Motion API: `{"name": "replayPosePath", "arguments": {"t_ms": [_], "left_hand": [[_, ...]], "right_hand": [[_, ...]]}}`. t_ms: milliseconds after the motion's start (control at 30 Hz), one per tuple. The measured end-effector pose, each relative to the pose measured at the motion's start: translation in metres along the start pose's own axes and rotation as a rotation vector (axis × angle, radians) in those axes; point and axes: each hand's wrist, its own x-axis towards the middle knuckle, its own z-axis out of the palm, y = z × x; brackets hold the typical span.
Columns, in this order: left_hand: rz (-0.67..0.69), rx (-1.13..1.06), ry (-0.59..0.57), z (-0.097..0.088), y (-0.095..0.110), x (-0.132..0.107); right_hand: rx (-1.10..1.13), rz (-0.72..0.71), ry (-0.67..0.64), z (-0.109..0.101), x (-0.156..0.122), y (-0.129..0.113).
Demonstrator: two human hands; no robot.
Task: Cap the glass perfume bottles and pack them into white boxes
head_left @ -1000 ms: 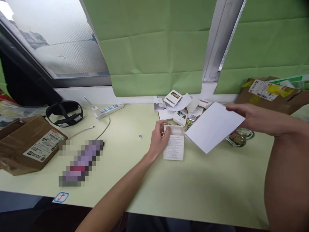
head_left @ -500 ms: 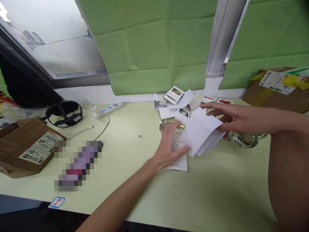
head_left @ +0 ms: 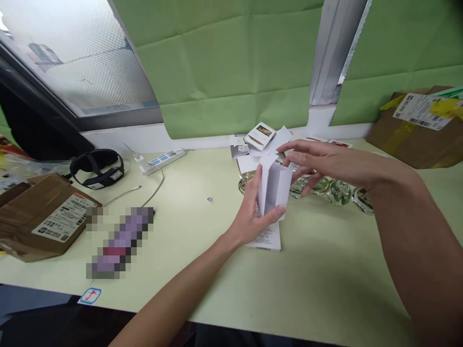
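Observation:
My left hand [head_left: 253,212] grips a white folded cardboard box [head_left: 273,188] from below, thumb on its near side, holding it upright above the pale green table [head_left: 325,279]. My right hand [head_left: 318,161] reaches in from the right, its fingers spread and touching the box's upper right edge. Under the box a flat white printed carton [head_left: 267,238] lies on the table. Behind the hands is a pile of small white cartons [head_left: 260,140], and several glass ornaments [head_left: 340,190] lie beneath my right forearm.
A brown parcel [head_left: 43,217] sits at the left, a black strap device [head_left: 97,166] and a white power strip [head_left: 162,159] behind it. A blurred purple object [head_left: 119,241] lies at left centre. Another brown parcel [head_left: 423,130] stands at the far right by the green-papered wall.
The flat white sheet held in my right hand has been brought to my left hand and folded up into an upright box shape. My left hand left the printed carton.

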Motion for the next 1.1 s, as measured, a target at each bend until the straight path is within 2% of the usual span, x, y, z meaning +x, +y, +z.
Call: {"name": "replayPosePath", "arguments": {"t_ms": [133,267,500,900,1100], "left_hand": [[0.006,-0.141,-0.034,-0.001,0.002,-0.001],[0.015,-0.128,-0.071,0.001,0.001,-0.002],[0.034,-0.127,-0.143,0.002,-0.003,-0.003],[0.069,-0.087,-0.17,0.001,-0.001,-0.003],[0.029,-0.081,-0.169,0.0,0.0,-0.003]], "right_hand": [[-0.156,-0.011,-0.138,-0.008,0.002,0.009],[-0.207,-0.068,-0.23,-0.006,0.008,0.014],[-0.229,-0.072,-0.22,-0.001,0.011,0.012],[-0.224,-0.048,-0.181,0.0,0.009,0.01],[-0.229,-0.045,-0.18,0.0,0.008,0.01]]}}
